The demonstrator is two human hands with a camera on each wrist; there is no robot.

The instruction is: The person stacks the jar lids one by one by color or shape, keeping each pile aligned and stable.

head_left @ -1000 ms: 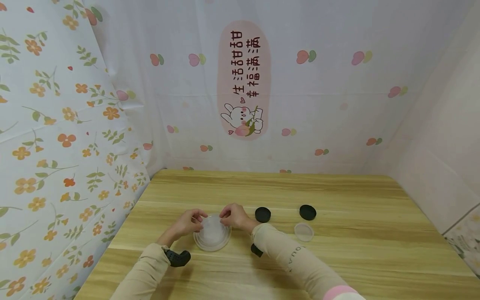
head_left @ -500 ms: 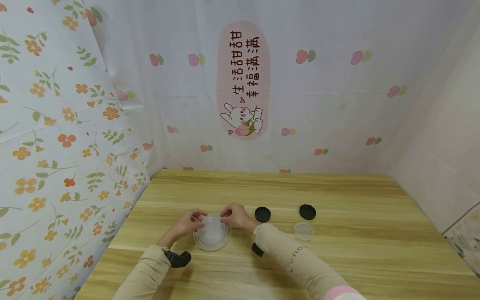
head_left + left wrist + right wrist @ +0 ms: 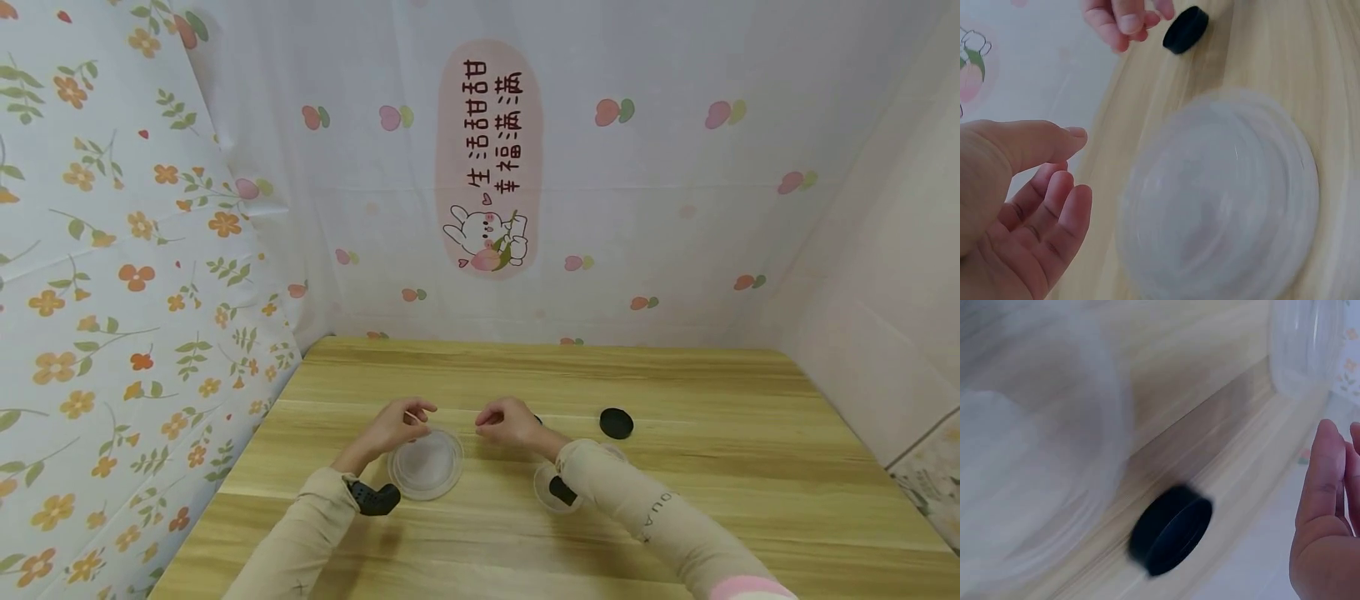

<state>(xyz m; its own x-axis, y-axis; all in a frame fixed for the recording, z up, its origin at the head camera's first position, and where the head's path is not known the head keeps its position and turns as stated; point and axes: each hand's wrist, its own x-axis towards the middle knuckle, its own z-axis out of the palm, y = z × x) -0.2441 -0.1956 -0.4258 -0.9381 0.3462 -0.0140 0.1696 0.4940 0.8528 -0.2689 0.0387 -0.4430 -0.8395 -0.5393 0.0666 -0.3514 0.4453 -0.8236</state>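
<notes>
A clear round plastic container (image 3: 426, 479) with a wide rim lies on the wooden table, left of the middle. My left hand (image 3: 397, 425) hovers at its far left edge; in the left wrist view its thumb and fingers (image 3: 1075, 209) are apart and hold nothing. To the right of the container, my right hand (image 3: 512, 423) is raised over the table. Its fingers are loosely bent and nothing shows between them. A black round cap (image 3: 1171, 531) lies close to the right hand and is mostly hidden by it in the head view.
Another black cap (image 3: 617, 423) lies further right on the table (image 3: 720, 467). Under the right forearm sits a clear round plastic piece (image 3: 551, 498), partly covered by the black wrist camera. A further clear disc (image 3: 615, 452) is mostly behind the sleeve.
Both hands have come away from the clear container's far rim. The right hand has moved right and the left slightly up and right. Another clear round piece has come into view under the right forearm.
</notes>
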